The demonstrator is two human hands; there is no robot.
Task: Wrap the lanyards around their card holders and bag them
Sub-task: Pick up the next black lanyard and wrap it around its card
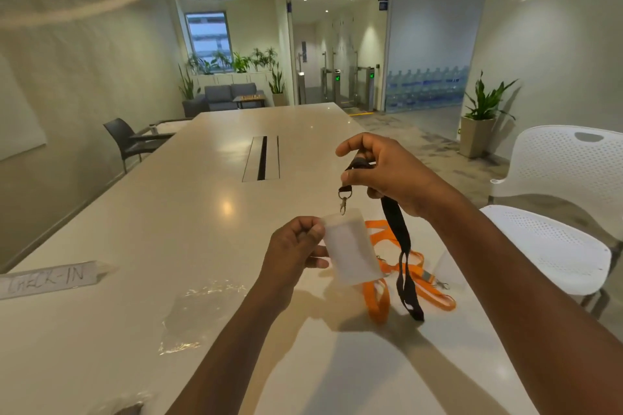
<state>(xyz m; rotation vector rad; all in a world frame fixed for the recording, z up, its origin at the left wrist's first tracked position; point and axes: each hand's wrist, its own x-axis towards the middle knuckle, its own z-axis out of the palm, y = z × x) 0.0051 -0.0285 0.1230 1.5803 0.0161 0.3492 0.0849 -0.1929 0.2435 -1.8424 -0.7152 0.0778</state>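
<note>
My left hand (296, 248) pinches the left edge of a clear card holder (350, 248) and holds it above the table. My right hand (384, 172) grips a black lanyard (401, 246) near its metal clip (344, 200). The clip hangs at the holder's top edge, and the strap loops down to the table. Orange lanyards (381, 300) lie on the table under and behind the holder. A clear plastic bag (199, 317) lies flat on the table to the left.
A long white table (202, 212) has a cable slot (261, 158) in its middle. A "CHECK-IN" sign (47, 278) lies at the left edge. A white perforated chair (556, 212) stands close on the right. A dark chair (135, 141) stands at the far left.
</note>
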